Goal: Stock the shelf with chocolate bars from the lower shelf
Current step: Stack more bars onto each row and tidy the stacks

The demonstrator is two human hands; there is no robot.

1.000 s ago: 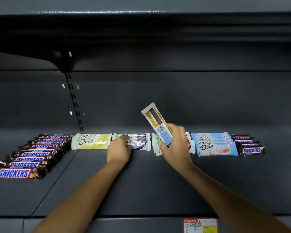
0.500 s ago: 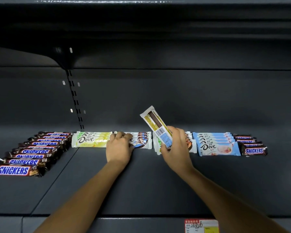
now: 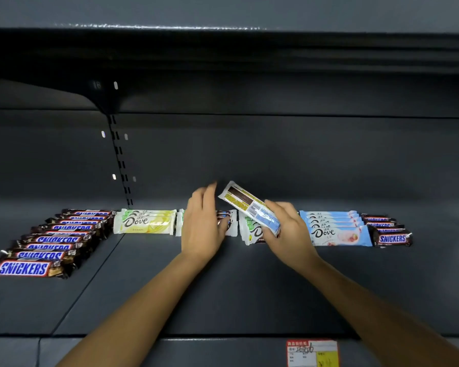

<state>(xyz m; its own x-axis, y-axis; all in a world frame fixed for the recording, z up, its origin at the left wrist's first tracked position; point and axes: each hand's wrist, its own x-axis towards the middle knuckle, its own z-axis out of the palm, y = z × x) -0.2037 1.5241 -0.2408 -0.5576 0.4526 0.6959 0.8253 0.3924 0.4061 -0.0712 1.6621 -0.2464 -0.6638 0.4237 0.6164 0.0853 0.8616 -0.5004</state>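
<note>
My right hand [image 3: 286, 230] grips a white Dove bar [image 3: 247, 206] by its lower end; the bar tilts up to the left, back side facing me, above a white stack of Dove bars [image 3: 251, 231]. My left hand [image 3: 203, 221] hovers with fingers straight over another white Dove stack [image 3: 229, 222], its fingertips raised near the held bar's upper end. A yellow Dove stack [image 3: 145, 222] lies to the left and a blue Dove stack [image 3: 337, 229] to the right, all on the dark grey shelf [image 3: 223, 292].
Snickers bars [image 3: 51, 242] run in a diagonal row at the left, and a shorter Snickers row [image 3: 387, 231] sits at the far right. A slotted upright [image 3: 118, 160] marks the back panel. A price tag [image 3: 312, 352] hangs on the shelf's front edge.
My left hand has lifted off the white Dove stack and opened, fingers rising toward the held bar. The bar in my right hand has tipped lower and further left.
</note>
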